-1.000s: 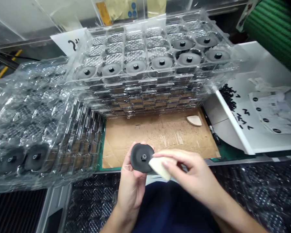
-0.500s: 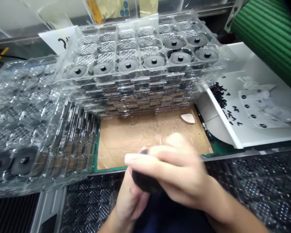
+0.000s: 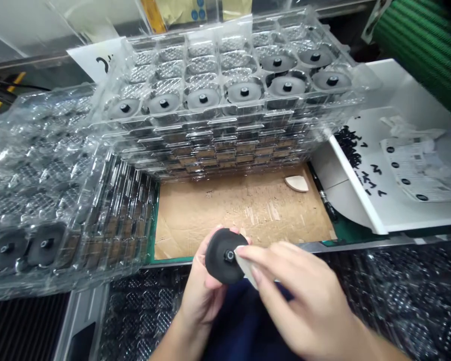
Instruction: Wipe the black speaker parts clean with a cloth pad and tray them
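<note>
My left hand (image 3: 201,286) is closed round the edge of a black round disc (image 3: 220,263) with a short hub at its centre. The hub side of the disc faces up toward me. Between the thumb and fingers of my right hand (image 3: 300,296) is a thin off-white pad (image 3: 247,268), its tip against the disc beside the hub. Both hands are low in the view, over my dark blue clothing. A similar pale wedge-shaped pad (image 3: 296,183) lies on the cardboard sheet (image 3: 225,210) beyond them.
A stack of clear plastic trays (image 3: 225,125) at the back holds several like discs. Another tray stack (image 3: 60,175) stands at left. On the right, a white bin (image 3: 417,215) contains small black pieces (image 3: 349,145) and a printed bag (image 3: 413,170). A green ribbed roll (image 3: 421,45) is above.
My right hand has moved right and down off the top of the disc, uncovering its face and hub. The pad now shows in its fingers. The view has shifted slightly.
</note>
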Motion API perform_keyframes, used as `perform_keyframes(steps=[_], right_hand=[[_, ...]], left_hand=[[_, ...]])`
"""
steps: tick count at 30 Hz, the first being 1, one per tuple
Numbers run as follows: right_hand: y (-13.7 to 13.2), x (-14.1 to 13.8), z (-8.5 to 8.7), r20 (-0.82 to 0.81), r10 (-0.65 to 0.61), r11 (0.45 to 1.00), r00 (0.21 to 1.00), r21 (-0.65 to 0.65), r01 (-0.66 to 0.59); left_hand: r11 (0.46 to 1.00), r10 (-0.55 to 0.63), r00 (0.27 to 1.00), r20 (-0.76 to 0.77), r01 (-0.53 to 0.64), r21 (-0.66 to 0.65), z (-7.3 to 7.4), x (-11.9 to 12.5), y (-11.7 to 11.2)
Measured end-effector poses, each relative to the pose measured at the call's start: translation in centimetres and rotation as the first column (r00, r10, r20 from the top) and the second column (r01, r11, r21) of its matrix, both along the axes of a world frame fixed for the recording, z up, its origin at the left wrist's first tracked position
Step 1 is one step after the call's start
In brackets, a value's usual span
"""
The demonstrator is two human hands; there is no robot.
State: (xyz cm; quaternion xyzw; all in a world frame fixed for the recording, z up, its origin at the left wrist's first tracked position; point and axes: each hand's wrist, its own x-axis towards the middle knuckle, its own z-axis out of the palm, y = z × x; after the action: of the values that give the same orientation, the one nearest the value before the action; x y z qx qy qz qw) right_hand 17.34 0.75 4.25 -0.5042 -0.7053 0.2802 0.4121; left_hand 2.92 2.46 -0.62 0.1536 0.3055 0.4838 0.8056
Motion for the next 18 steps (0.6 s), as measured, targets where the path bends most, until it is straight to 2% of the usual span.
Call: perform_keyframes(steps=[2, 4, 7, 10, 12, 14, 16, 18], right_hand=[[-0.3, 1.2, -0.8, -0.238, 0.004, 0.97, 0.971, -0.235, -0.062], [-0.5, 2.3, -2.2, -0.414, -0.094, 0.915, 0.905, -0.394, -0.085], [-0.9, 3.6, -4.7, -0.469, -0.349, 0.854, 0.812, -0.515, 0.069], [-1.3, 4.3, -5.9, -0.434, -0.465, 0.802, 0.772, -0.575, 0.16], [-1.3, 4.3, -5.3, -0.399, -0.473, 0.807, 0.786, -0.554, 0.204], [-1.1, 3.8, -3.6, -0.354, -0.467, 0.842, 0.81, -0.457, 0.286], [-0.8, 2.7, -1.4, -0.277, -0.425, 0.897, 0.862, -0.256, 0.36], [-0.3, 1.2, 0.3, -0.144, -0.278, 0.959, 0.95, 0.017, 0.284]], left_hand=[[1.0, -0.007, 1.0, 0.03, 0.006, 0.014, -0.2, 0.0, 0.0], [1.0, -0.009, 0.999, 0.042, 0.007, 0.026, -0.2, 0.0, 0.1], [0.999, -0.006, 0.998, 0.063, 0.004, 0.031, 0.0, -0.1, 0.2], [1.0, -0.011, 0.996, 0.085, 0.009, 0.022, 0.2, -0.1, 0.2], [1.0, -0.017, 0.997, 0.08, 0.015, 0.019, 0.3, 0.0, 0.1], [1.0, -0.025, 0.997, 0.076, 0.024, 0.014, 0.4, 0.2, -0.1], [1.0, -0.024, 0.998, 0.057, 0.024, 0.003, 0.5, 0.5, -0.3], [0.999, -0.027, 0.999, -0.026, 0.026, -0.037, 0.6, 0.7, -0.5]])
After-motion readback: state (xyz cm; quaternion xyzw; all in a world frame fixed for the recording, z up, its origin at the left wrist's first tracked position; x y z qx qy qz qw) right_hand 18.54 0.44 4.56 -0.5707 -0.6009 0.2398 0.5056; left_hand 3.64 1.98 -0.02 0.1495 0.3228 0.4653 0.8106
